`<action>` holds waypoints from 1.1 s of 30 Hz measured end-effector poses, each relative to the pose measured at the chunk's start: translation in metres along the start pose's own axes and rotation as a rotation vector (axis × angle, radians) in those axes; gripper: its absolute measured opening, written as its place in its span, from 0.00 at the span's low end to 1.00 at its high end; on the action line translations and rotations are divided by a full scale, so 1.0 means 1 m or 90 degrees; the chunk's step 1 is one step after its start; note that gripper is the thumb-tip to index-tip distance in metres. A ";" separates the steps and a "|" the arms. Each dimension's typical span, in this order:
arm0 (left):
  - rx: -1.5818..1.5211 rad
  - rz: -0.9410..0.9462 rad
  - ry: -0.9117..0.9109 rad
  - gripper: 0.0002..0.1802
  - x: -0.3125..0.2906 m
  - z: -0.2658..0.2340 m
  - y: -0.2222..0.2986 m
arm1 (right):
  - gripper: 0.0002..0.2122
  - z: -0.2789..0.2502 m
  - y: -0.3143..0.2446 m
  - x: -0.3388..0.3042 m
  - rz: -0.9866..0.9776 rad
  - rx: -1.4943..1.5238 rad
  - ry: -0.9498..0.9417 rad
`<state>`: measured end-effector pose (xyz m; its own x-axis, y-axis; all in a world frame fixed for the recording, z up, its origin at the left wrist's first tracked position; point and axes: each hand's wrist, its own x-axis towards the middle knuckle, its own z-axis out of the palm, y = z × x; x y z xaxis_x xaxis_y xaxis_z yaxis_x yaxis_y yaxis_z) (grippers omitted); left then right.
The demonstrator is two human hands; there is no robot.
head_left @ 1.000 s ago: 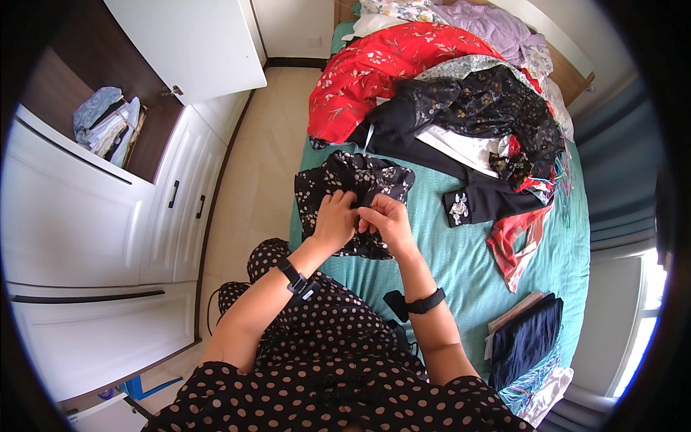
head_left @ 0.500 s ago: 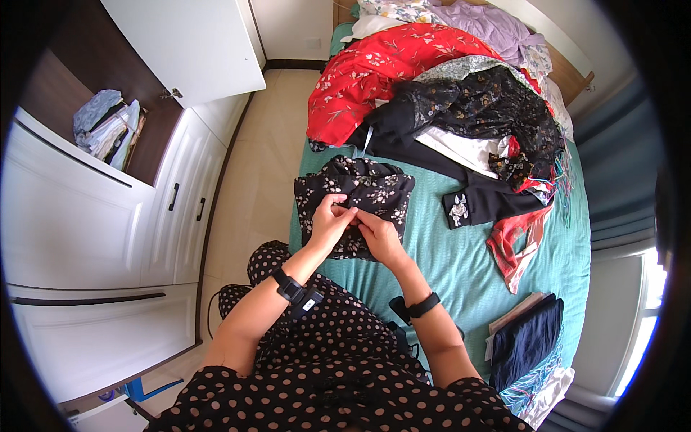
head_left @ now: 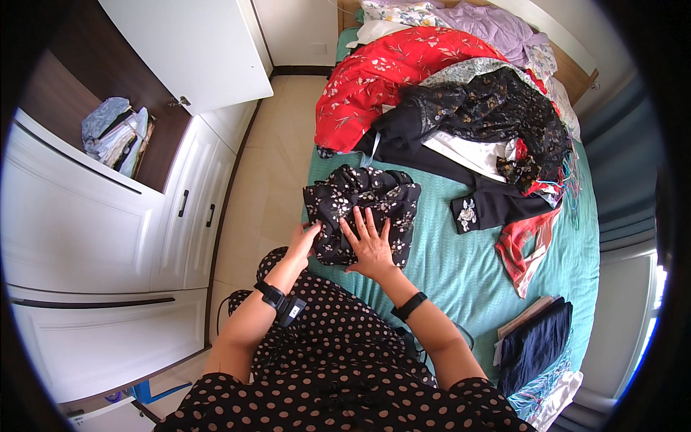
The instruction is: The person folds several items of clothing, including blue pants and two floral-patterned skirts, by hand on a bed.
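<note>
A black garment with small white and pink flowers point(head_left: 338, 198), folded into a rough square, lies on the near left part of the bed. My right hand point(head_left: 373, 252) rests flat on top of it, fingers spread. At its lower left edge my left hand point(head_left: 304, 241) grips the cloth, the thumb showing and the other fingers partly hidden. The garment's far side is bunched and uneven.
A green-covered bed point(head_left: 432, 270) bears a heap with a red floral cloth point(head_left: 353, 93), a black sheer garment point(head_left: 475, 108) and black trousers point(head_left: 425, 162). Folded dark clothes point(head_left: 534, 345) lie at the near right. To the left stands a white wardrobe point(head_left: 86, 216), one door open.
My hands have parted from the garment's middle. The right has opened and flattened on the cloth; the left has moved to its left edge. The view has shifted slightly.
</note>
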<state>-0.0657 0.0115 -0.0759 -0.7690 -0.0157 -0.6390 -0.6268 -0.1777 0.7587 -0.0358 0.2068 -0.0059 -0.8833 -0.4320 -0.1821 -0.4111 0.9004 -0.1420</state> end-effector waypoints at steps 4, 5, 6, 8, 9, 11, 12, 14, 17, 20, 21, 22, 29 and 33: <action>-0.120 -0.075 -0.095 0.15 0.019 0.000 0.007 | 0.54 0.004 -0.004 0.002 0.003 -0.026 0.020; -0.158 -0.140 -0.072 0.10 0.021 0.003 0.010 | 0.52 0.005 -0.004 0.002 -0.001 -0.006 0.035; -0.159 -0.139 -0.075 0.10 0.022 0.009 0.015 | 0.52 0.012 0.000 0.003 0.001 -0.009 0.036; -0.217 -0.163 -0.123 0.09 0.021 0.019 0.021 | 0.41 0.033 0.006 0.004 -0.012 -0.016 0.109; -0.230 -0.160 -0.127 0.08 0.022 0.021 0.023 | 0.34 0.041 0.006 0.008 0.002 -0.093 0.070; -0.258 -0.138 -0.169 0.08 0.020 0.026 0.031 | 0.33 0.055 0.016 0.014 -0.007 -0.046 0.117; -0.286 -0.119 -0.206 0.09 0.018 0.026 0.037 | 0.32 0.058 0.020 0.016 -0.019 0.006 0.163; -0.337 -0.082 -0.314 0.11 -0.004 0.032 0.065 | 0.20 0.033 0.024 0.014 0.051 0.423 0.315; -0.309 0.058 -0.382 0.15 -0.040 0.044 0.108 | 0.22 -0.014 0.062 0.011 0.107 0.631 0.269; -0.219 0.250 -0.335 0.16 -0.067 0.032 0.135 | 0.14 -0.063 0.077 -0.004 0.427 1.084 0.276; -0.204 0.278 -0.301 0.17 -0.074 0.030 0.139 | 0.14 -0.082 0.079 -0.016 0.379 1.157 0.294; -0.205 0.279 -0.306 0.17 -0.075 0.027 0.139 | 0.14 -0.091 0.088 -0.025 0.329 1.230 0.310; -0.137 0.242 -0.151 0.19 -0.058 0.020 0.100 | 0.15 -0.012 0.155 -0.065 0.262 1.754 0.053; -0.045 0.187 -0.139 0.20 -0.043 0.023 0.069 | 0.14 0.061 0.173 -0.074 0.436 1.722 0.040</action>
<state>-0.0792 0.0228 0.0067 -0.9281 0.1334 -0.3477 -0.3715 -0.2646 0.8899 -0.0274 0.3912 -0.0761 -0.7292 -0.2901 -0.6198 0.5002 -0.8440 -0.1935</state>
